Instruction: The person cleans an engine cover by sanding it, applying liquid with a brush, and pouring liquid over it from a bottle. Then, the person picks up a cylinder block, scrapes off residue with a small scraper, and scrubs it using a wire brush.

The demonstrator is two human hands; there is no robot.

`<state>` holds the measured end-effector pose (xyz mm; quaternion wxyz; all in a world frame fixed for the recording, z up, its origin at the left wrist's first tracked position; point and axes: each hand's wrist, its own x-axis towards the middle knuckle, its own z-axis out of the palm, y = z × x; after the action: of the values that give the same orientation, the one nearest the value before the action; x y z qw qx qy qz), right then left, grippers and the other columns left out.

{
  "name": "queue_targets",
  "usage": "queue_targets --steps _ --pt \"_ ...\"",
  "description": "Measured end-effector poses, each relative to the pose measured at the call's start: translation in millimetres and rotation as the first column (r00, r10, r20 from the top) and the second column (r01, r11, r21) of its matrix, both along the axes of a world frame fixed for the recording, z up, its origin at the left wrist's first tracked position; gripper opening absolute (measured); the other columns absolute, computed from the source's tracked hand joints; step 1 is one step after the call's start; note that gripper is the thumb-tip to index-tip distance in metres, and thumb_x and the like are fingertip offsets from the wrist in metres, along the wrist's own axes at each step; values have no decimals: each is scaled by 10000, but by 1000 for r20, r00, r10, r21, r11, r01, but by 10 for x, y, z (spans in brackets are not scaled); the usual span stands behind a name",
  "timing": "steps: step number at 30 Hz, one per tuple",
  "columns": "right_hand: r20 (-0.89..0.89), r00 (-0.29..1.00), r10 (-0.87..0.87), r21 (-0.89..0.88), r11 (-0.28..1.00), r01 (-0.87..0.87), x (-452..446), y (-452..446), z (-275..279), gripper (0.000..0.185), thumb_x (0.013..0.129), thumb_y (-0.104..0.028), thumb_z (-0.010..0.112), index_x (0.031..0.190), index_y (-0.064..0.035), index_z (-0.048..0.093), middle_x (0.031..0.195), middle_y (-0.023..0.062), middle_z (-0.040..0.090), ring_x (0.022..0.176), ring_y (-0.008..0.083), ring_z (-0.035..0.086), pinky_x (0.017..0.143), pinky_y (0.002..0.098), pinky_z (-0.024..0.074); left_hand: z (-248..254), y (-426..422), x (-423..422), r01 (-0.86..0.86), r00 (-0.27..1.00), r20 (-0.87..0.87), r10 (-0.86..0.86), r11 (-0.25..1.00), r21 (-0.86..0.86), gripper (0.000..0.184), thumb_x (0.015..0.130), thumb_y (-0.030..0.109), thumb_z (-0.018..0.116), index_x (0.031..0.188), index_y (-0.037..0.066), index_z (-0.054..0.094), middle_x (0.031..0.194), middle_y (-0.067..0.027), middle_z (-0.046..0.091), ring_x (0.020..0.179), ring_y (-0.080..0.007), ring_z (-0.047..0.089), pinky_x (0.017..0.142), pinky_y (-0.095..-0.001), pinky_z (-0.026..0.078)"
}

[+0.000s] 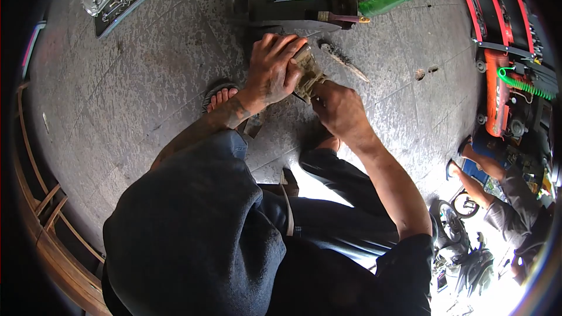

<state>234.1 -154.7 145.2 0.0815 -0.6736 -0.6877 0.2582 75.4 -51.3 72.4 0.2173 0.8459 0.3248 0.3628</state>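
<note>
My left hand (pixel 272 67) is closed around a grimy grey-brown metal part (pixel 308 74), held above the floor in front of me. On the part's near side, my right hand (pixel 341 110) has its fingers curled shut against it. A thin dark tip shows beside the right fingers, but what they grip is mostly hidden. Just beyond the part, a worn brush with a pale handle (pixel 345 63) lies on the floor. Farther out stands a black cut-open plastic container (pixel 298 21), with a paintbrush (pixel 345 18) across its rim.
A green bottle (pixel 386 3) lies beside the container. At far left, a tray (pixel 133 9) bears metal parts. Along the right are a red-and-black rack (pixel 497 11), an orange compressor (pixel 496 96) with a green coiled hose (pixel 527 86), another person's legs (pixel 477 184) and a motorcycle (pixel 456 228).
</note>
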Motion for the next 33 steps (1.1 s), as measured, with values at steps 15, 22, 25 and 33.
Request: queue_targets --steps 15,22,25,33 --pt "-103 928 -358 224 901 372 101 -143 -246 85 857 -140 667 912 -75 674 894 76 652 808 310 659 715 402 533 -35 52 10 15 999 41 -14 999 -32 471 772 55 453 1213 29 615 1177 -119 609 993 -305 525 893 -424 440" --pt "-94 976 -198 86 975 206 37 -86 -68 103 836 -112 681 904 -36 674 866 133 663 774 334 664 677 395 517 -10 45 3 22 999 28 -21 999 -35 470 771 55 460 1212 34 620 1180 -119 608 1006 -300 525 907 -422 438" --pt "-109 966 -233 117 962 246 3 -185 -104 105 835 -116 680 899 -34 669 854 141 663 759 340 661 661 399 514 -34 71 1 18 999 37 -17 999 -44 463 777 61 463 1212 35 620 1178 -118 609 1011 -301 525 913 -425 437" --pt "-102 940 -324 162 927 337 -14 -223 -222 101 837 -129 673 897 -50 656 881 130 668 798 343 662 684 424 529 -43 94 0 18 998 66 -16 999 -39 455 788 67 458 1212 36 619 1174 -126 609 1004 -312 533 911 -430 440"
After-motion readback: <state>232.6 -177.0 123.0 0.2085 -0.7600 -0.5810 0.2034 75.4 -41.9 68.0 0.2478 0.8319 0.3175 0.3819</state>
